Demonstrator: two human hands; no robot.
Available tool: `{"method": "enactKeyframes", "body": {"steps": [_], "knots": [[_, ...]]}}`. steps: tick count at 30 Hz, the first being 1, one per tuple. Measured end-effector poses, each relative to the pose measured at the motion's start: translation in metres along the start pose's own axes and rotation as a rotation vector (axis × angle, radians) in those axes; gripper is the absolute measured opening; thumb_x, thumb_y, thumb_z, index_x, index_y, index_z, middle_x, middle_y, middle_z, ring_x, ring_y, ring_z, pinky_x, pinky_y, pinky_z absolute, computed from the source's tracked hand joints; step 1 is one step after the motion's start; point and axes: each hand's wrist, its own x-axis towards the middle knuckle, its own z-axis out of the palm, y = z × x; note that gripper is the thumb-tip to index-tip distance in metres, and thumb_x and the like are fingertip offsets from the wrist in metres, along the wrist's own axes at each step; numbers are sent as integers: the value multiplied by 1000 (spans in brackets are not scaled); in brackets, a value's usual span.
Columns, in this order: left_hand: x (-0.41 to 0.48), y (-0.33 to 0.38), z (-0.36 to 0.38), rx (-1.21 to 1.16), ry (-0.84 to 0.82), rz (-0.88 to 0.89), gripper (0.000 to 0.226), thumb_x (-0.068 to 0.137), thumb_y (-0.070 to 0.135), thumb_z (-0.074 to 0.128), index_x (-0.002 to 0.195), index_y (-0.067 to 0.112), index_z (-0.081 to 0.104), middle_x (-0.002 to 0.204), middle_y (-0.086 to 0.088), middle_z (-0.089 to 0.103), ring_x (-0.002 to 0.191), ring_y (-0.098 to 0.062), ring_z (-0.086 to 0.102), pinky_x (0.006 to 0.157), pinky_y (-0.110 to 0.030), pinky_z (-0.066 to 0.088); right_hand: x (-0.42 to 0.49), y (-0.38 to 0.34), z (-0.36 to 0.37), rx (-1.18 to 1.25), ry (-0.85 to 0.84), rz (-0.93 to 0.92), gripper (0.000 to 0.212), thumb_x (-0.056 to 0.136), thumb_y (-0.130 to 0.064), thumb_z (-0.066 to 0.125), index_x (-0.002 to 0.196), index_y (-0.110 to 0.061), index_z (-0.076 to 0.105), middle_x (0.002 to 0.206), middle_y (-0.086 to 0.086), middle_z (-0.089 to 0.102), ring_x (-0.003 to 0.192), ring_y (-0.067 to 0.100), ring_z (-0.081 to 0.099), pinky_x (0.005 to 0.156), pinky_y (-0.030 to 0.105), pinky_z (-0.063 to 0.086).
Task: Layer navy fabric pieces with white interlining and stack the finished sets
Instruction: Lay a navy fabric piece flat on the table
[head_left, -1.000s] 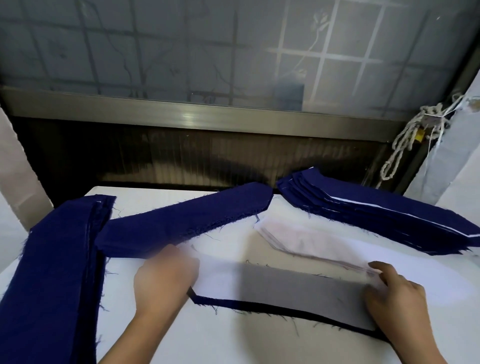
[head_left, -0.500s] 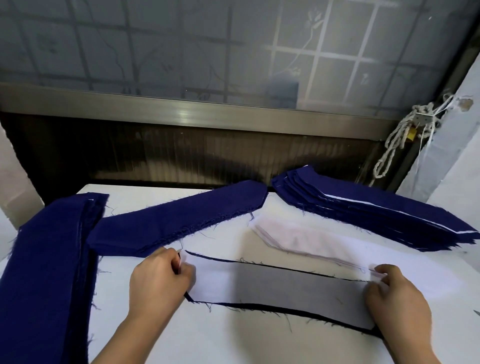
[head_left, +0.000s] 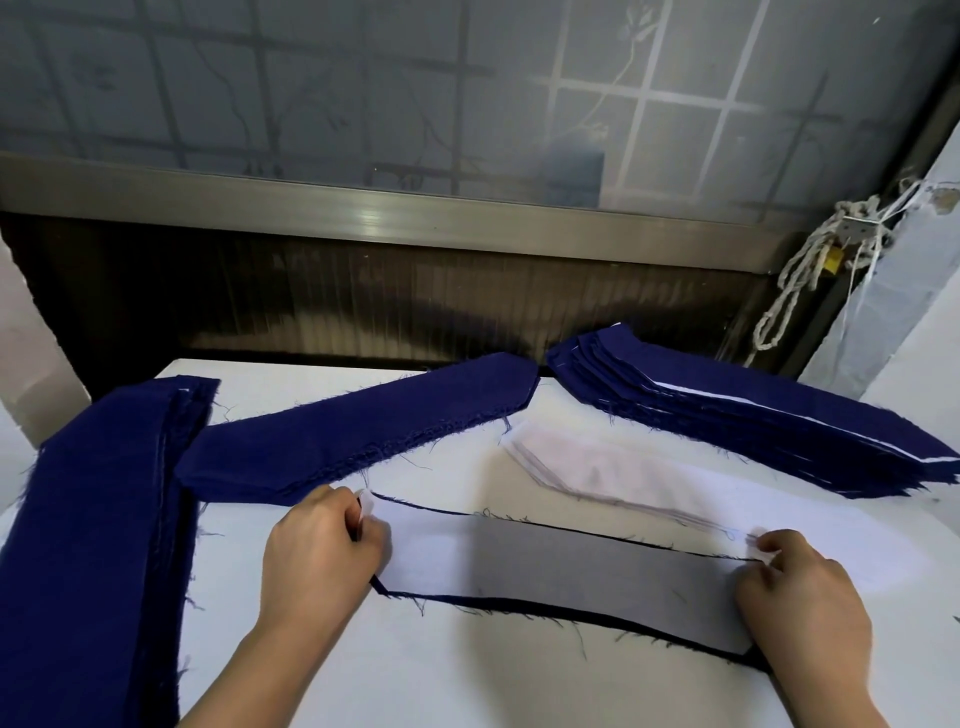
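A white interlining strip (head_left: 561, 566) lies flat on a navy piece (head_left: 519, 606) in the middle of the counter (head_left: 467, 686), with the navy showing as a thin frayed border along the strip's near and far edges. The left hand (head_left: 317, 561) sits at the strip's left end, its curled fingers (head_left: 358, 525) pinching that end. The right hand (head_left: 800, 608) is at the strip's right end, its fingers (head_left: 779, 545) pinching the far corner there. Nearer the person than the strip is bare white counter. Just behind the strip lies a loose pile of white interlining (head_left: 623, 478). Behind and left of the strip is a navy stack (head_left: 358, 436), and further left a longer navy stack (head_left: 98, 545) runs to the counter's edge. Behind and right of the strip sits a layered stack (head_left: 753, 415) with white edges showing between the navy.
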Motion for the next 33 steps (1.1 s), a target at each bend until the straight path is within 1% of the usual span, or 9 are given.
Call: {"method": "enactKeyframes", "body": {"steps": [5, 9, 12, 14, 18, 21, 26, 29, 33], "knots": [[0, 0, 2, -28, 26, -3, 33, 76, 12, 70, 58, 13, 42, 63, 3, 46, 53, -19, 47, 48, -31, 37, 2, 2, 0, -18, 11, 7, 28, 72, -4, 64, 100, -6, 66, 95, 16, 65, 89, 38, 53, 75, 41, 43], [-1, -1, 2, -67, 48, 23, 23, 76, 10, 70, 77, 21, 50, 80, 9, 51, 61, -16, 50, 48, -30, 35, 2, 2, 3, -107, 75, -17, 32, 66, -3, 68, 98, -8, 69, 96, 18, 60, 92, 40, 52, 82, 45, 36], [0, 0, 3, -18, 81, 91, 32, 70, 5, 75, 95, 16, 57, 94, 5, 52, 77, -19, 47, 57, -30, 37, 2, -5, 6, -170, 107, -98, 33, 63, -1, 70, 95, -8, 70, 94, 18, 60, 91, 40, 53, 87, 47, 32], [1, 0, 3, 50, 102, 164, 40, 64, 2, 77, 99, 12, 61, 99, -2, 54, 82, -22, 45, 65, -34, 40, 4, -11, 11, -206, 107, -220, 31, 64, 1, 73, 93, -7, 70, 92, 16, 61, 88, 40, 56, 86, 49, 34], [0, 2, 3, 115, 110, 314, 45, 55, -4, 78, 96, 10, 65, 96, -4, 57, 78, -26, 49, 65, -37, 45, 16, -37, 26, -189, -18, -462, 23, 81, -14, 69, 104, -12, 69, 103, 8, 66, 93, 34, 59, 85, 46, 40], [0, 3, 5, 110, 107, 356, 43, 54, -4, 80, 91, 10, 65, 90, -2, 57, 73, -24, 49, 63, -35, 47, 30, -72, 47, -97, -182, -577, 17, 92, -20, 57, 101, -14, 70, 102, 4, 65, 90, 27, 57, 80, 39, 45], [-1, 0, 7, 88, 101, 360, 30, 62, 3, 81, 85, 13, 64, 82, 4, 54, 70, -20, 46, 61, -31, 43, 46, -132, 83, 86, -343, -564, 15, 94, -19, 52, 95, -13, 66, 93, 0, 57, 89, 19, 52, 78, 28, 46], [-1, -1, 9, 88, 95, 354, 23, 67, 6, 80, 80, 15, 63, 78, 7, 52, 69, -18, 44, 61, -28, 39, 51, -145, 92, 48, -386, -564, 16, 95, -15, 47, 94, -10, 62, 95, 3, 57, 89, 19, 53, 78, 28, 47], [0, -2, 10, 75, 59, 323, 17, 73, 9, 77, 81, 16, 64, 77, 8, 52, 69, -19, 47, 62, -32, 44, 49, -144, 93, -25, -367, -559, 17, 95, -9, 41, 90, -7, 57, 93, 7, 55, 84, 21, 49, 71, 27, 41]]}}
